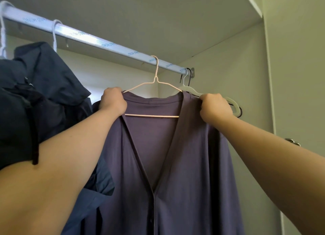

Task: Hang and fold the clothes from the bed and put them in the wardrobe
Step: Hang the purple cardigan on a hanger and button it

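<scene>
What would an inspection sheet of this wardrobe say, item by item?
Surface: silver metal rail carries the hangers.
Job's things: purple knit cardigan hangs on thin pink wire hanger, hooked on the rail.
Clutter: dark navy garments at left; pale plastic hanger at right end.
Grippers: left hand and right hand each grip a cardigan shoulder.
Cables: nothing seen.
Surroundings: pale wardrobe wall, shelf above.

Both hands, left [113,101] and right [215,106], grip the purple cardigan's [184,164] shoulders on a pink hanger [154,83].
</scene>
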Action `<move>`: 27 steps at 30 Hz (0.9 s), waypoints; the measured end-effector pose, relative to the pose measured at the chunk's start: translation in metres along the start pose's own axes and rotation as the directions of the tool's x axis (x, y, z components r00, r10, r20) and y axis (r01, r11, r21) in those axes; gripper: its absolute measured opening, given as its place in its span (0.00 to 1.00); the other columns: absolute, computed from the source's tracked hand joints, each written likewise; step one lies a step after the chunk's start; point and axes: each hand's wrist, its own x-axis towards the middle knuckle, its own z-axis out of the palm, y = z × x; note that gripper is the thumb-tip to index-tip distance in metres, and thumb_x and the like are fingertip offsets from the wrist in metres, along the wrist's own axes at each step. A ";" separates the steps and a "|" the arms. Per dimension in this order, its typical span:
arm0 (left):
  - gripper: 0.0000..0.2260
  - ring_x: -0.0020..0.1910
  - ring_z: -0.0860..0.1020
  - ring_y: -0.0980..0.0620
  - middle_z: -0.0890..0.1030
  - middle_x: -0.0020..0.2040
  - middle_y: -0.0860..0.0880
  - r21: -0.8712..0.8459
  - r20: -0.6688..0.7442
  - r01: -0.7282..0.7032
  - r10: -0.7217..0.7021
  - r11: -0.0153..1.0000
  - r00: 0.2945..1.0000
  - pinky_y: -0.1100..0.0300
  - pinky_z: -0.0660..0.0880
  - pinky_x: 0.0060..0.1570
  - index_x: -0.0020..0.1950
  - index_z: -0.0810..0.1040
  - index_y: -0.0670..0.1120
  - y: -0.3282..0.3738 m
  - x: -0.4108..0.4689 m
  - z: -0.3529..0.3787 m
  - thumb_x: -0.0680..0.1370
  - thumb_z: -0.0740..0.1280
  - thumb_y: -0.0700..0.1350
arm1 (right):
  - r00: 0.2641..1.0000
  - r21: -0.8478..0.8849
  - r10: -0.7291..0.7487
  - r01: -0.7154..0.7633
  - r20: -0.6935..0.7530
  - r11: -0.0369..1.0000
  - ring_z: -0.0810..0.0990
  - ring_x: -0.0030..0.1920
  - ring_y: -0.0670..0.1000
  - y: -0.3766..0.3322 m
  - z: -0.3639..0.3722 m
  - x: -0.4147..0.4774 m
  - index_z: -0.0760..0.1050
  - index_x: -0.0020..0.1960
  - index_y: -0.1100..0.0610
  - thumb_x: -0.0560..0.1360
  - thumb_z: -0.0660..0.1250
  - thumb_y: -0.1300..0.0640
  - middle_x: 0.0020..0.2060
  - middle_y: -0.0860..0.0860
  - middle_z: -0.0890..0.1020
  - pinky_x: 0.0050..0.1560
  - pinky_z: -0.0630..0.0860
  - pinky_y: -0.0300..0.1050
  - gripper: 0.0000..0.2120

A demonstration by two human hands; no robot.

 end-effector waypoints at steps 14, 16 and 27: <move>0.11 0.53 0.75 0.35 0.77 0.56 0.34 -0.064 0.008 -0.039 0.039 0.997 0.999 0.50 0.71 0.48 0.58 0.78 0.38 -0.006 0.006 0.002 0.85 0.60 0.44 | 0.999 -0.008 0.012 -0.013 -0.052 1.000 0.75 0.43 0.62 0.031 0.006 -0.002 0.71 0.55 0.57 0.79 0.67 0.49 0.49 0.59 0.80 0.40 0.70 0.49 0.13; 0.12 0.54 0.75 0.34 0.75 0.58 0.35 -0.056 0.011 -0.011 0.011 0.998 1.000 0.50 0.70 0.48 0.61 0.76 0.39 -0.003 0.005 0.006 0.85 0.59 0.45 | 0.998 0.018 0.056 -0.056 0.002 0.998 0.77 0.48 0.62 0.037 0.006 -0.004 0.72 0.54 0.58 0.77 0.69 0.50 0.50 0.59 0.80 0.42 0.70 0.48 0.13; 0.10 0.55 0.76 0.39 0.77 0.56 0.42 0.065 -0.139 -0.432 0.437 0.900 0.889 0.47 0.71 0.55 0.56 0.78 0.45 0.099 -0.049 0.024 0.82 0.61 0.49 | 0.991 0.252 0.131 -0.133 0.023 0.958 0.77 0.57 0.63 0.050 0.003 -0.021 0.74 0.60 0.62 0.77 0.63 0.64 0.57 0.61 0.79 0.55 0.77 0.51 0.12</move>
